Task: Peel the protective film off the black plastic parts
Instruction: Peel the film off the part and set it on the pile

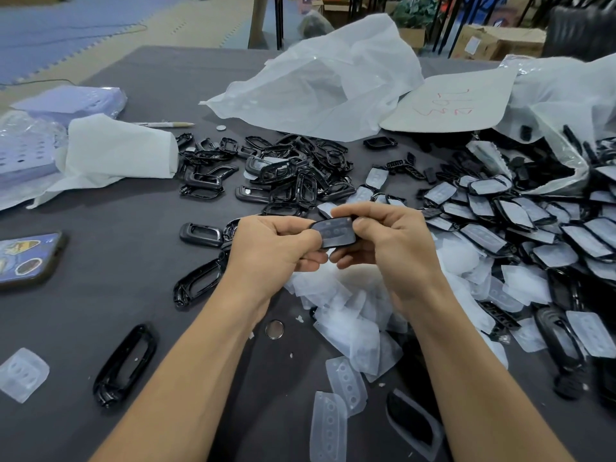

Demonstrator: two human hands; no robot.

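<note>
**Obs.** Your left hand (276, 251) and right hand (390, 241) are together above the middle of the counter (133, 228), both clamped on one black part (336, 233). The left thumb and fingers pinch its left end. The right thumb and forefinger pinch its right end and top edge. The part is held off the counter with its face turned up toward you, and three round button marks show on it.

**Film on this piece:** cannot tell. Its face reads dark and glossy, unlike the white-faced covered parts (500, 228) heaped to the right. No lifted corner is visible.

**Surroundings.** Peeled film scraps (350, 315) are piled on the near side, just below your hands. Bare black frames (283, 175) are heaped on the far side. A coin cell (274, 329) lies near, between your forearms.

**Step (judgement).** Either the start of a peel on a fresh piece or the check just after one. The two-ended pinch suits hunting for a film edge.

**Next move calls for:**
- Use the left hand as the anchor.
- Work a right fingernail under a corner of the film.
- Pull low and flat across the face so the sheet comes away whole.
- If the face is already bare, set the part down and take another from the right heap.

**Risk (judgement).** Thin film may tear at the button marks and leave fragments.
</note>
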